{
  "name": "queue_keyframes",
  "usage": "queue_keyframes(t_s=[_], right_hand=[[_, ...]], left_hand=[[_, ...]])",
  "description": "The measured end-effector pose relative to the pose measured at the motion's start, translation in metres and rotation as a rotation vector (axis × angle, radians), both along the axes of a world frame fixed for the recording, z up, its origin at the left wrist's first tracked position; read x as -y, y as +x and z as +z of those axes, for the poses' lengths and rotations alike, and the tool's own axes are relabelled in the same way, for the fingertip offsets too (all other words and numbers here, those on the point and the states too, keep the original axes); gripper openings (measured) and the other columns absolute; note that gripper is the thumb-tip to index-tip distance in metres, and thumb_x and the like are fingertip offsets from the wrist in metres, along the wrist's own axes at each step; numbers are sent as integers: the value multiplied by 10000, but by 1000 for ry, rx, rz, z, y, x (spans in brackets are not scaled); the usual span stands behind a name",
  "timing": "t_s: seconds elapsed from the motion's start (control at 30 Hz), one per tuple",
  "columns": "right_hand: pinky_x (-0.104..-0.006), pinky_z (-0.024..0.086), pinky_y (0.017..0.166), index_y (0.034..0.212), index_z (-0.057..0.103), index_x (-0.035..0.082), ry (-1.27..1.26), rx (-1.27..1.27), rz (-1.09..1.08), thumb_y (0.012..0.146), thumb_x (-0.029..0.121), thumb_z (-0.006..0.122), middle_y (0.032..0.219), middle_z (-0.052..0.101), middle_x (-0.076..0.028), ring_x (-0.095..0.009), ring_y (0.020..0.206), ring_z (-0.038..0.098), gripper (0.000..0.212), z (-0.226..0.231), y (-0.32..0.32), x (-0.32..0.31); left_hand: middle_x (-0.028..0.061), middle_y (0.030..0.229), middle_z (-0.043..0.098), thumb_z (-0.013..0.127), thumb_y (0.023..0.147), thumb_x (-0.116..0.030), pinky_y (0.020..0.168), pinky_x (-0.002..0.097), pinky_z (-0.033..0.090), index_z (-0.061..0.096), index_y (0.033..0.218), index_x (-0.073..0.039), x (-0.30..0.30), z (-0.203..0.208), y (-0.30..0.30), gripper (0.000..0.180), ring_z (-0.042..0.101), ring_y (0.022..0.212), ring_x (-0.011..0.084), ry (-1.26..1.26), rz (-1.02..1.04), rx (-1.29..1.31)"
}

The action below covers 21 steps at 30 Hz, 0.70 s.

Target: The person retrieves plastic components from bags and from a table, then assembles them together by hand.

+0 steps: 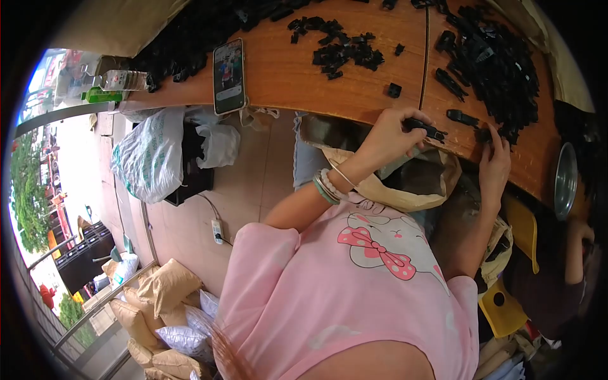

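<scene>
My left hand [394,136], with bracelets at the wrist, is closed around a long black plastic part [425,128] at the table's front edge. The part's narrow, pronged end points to the right. My right hand [495,161] is at the same edge, its thumb and fingers pinched on a small black plastic piece [483,135] that they partly cover. Just beyond, between the hands, lies another long black part [462,118]. A large heap of similar black parts [500,76] spreads behind my right hand.
Smaller black pieces [347,54] lie mid-table, and a phone [228,76] stands at the left edge. Below the edge hangs an open tan bag [418,201]. At right are a metal bowl [565,180] and another person's arm [575,250]. Stuffed bags [168,285] pile up lower left.
</scene>
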State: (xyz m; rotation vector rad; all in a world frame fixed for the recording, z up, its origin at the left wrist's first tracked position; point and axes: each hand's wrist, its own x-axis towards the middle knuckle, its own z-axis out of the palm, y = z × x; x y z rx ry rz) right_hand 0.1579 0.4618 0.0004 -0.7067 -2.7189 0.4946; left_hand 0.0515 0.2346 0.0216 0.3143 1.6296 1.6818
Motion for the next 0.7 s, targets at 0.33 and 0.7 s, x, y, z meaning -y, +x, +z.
queue_keyframes(t_s=[0.33, 0.7], right_hand=[[-305, 447, 728, 1024, 650, 15, -331, -294, 367, 734, -9, 696, 917, 560, -88, -231, 854, 550, 294, 39, -6, 63], [-296, 434, 695, 991, 670, 29, -294, -350, 377, 673, -11, 727, 918, 562, -87, -218, 796, 521, 325, 40, -8, 81]], left_hand=[[99, 867, 654, 575, 846, -46, 552, 244, 476, 524, 1175, 66, 1, 1, -3, 351, 632, 694, 119, 82, 87, -19], [51, 895, 648, 626, 853, -149, 715, 209, 425, 533, 1199, 65, 2, 19, 3, 417, 548, 798, 73, 136, 101, 230]])
